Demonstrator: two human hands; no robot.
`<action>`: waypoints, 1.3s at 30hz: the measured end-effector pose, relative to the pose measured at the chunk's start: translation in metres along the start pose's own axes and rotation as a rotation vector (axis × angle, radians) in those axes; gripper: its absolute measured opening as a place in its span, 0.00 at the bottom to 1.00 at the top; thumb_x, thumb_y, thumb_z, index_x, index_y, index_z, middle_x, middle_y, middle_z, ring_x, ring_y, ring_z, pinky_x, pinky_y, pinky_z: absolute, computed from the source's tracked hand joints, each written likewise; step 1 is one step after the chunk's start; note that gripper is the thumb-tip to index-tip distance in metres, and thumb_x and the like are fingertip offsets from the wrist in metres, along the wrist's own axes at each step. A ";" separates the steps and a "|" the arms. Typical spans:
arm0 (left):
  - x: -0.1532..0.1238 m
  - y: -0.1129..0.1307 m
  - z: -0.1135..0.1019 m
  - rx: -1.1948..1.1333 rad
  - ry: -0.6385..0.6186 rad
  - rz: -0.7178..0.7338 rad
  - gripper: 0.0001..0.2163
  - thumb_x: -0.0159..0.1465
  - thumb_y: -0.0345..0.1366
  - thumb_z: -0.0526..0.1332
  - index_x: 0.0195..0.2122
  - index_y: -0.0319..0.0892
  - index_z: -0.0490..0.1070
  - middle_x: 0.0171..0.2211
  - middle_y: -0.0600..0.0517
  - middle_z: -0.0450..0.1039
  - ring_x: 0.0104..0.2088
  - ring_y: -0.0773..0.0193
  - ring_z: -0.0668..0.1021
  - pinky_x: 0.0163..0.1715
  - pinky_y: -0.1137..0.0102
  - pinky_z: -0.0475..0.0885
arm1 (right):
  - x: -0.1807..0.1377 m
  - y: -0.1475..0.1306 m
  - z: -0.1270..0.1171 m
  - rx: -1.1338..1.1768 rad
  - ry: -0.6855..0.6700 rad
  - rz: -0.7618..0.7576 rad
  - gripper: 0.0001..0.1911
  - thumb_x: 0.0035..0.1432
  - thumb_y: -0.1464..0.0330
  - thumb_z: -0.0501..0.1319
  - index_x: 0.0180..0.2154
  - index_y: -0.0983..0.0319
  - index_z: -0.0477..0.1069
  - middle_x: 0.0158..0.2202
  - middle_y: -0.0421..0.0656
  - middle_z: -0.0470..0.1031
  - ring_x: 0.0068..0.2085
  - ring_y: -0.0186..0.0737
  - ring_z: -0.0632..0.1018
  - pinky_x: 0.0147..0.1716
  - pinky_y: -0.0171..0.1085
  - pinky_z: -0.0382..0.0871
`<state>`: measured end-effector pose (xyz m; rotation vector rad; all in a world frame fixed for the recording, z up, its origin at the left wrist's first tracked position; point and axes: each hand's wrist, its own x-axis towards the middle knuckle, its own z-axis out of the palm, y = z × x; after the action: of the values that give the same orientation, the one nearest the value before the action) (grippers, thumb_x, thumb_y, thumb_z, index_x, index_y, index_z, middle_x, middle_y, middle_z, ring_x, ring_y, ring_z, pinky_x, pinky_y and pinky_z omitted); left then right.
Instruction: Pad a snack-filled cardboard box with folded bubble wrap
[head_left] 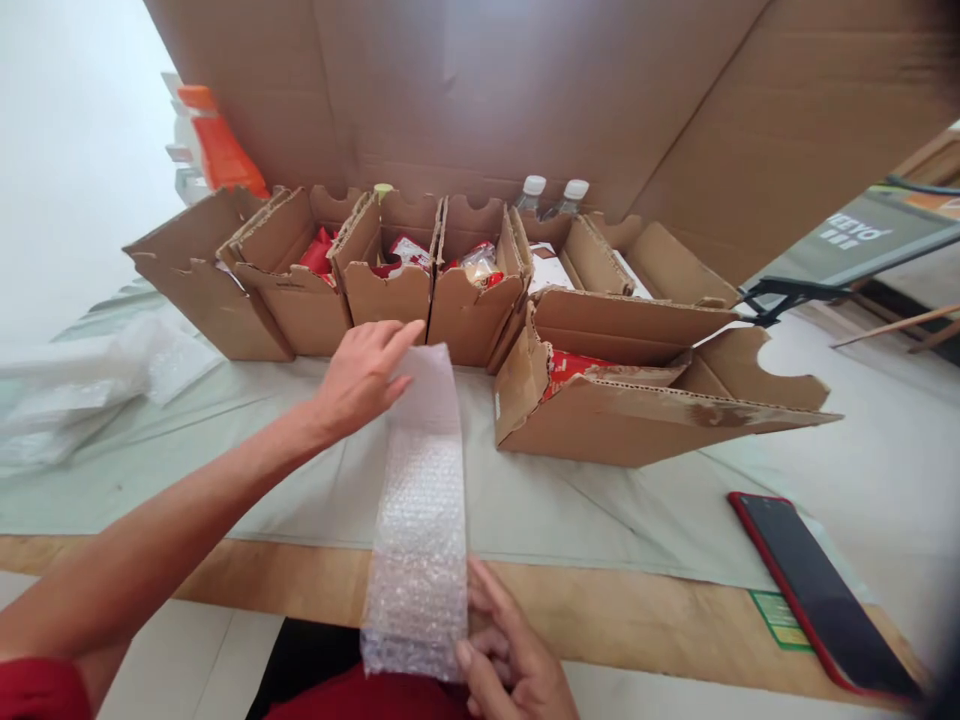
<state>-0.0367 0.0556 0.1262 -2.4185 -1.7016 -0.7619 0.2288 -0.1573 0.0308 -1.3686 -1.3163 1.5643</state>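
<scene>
Stretching bubble wrap (420, 510) between both hands, near end overhanging table edge (645, 625).

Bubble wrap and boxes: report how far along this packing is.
Done: several open boxes in the back row already hold red packets. In hand: a bubble wrap strip stretched between left hand and right hand. Left: every box still stands open; the front box too.
</scene>
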 end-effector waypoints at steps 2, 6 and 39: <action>-0.004 0.010 0.013 0.038 0.010 0.061 0.26 0.65 0.29 0.63 0.64 0.37 0.64 0.62 0.36 0.69 0.63 0.42 0.71 0.62 0.45 0.65 | 0.002 0.004 0.000 -0.028 -0.026 0.022 0.29 0.65 0.49 0.60 0.62 0.55 0.71 0.49 0.48 0.78 0.30 0.35 0.77 0.25 0.33 0.71; -0.064 0.021 0.014 -0.148 -0.065 0.162 0.17 0.68 0.25 0.56 0.56 0.43 0.71 0.58 0.41 0.73 0.63 0.48 0.71 0.61 0.46 0.68 | 0.007 -0.004 -0.008 0.026 -0.083 0.103 0.30 0.64 0.48 0.61 0.59 0.59 0.74 0.30 0.42 0.76 0.25 0.35 0.74 0.26 0.34 0.71; -0.080 0.034 0.031 -0.248 -0.392 -0.320 0.21 0.65 0.32 0.56 0.60 0.42 0.69 0.25 0.57 0.75 0.25 0.63 0.77 0.29 0.71 0.69 | 0.074 -0.063 -0.019 -1.005 0.083 -0.846 0.19 0.65 0.77 0.57 0.56 0.63 0.70 0.59 0.53 0.75 0.58 0.52 0.75 0.53 0.50 0.75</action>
<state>-0.0162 -0.0153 0.0708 -2.6287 -2.3088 -0.5853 0.2220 -0.0669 0.0706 -1.0639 -2.3454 0.2341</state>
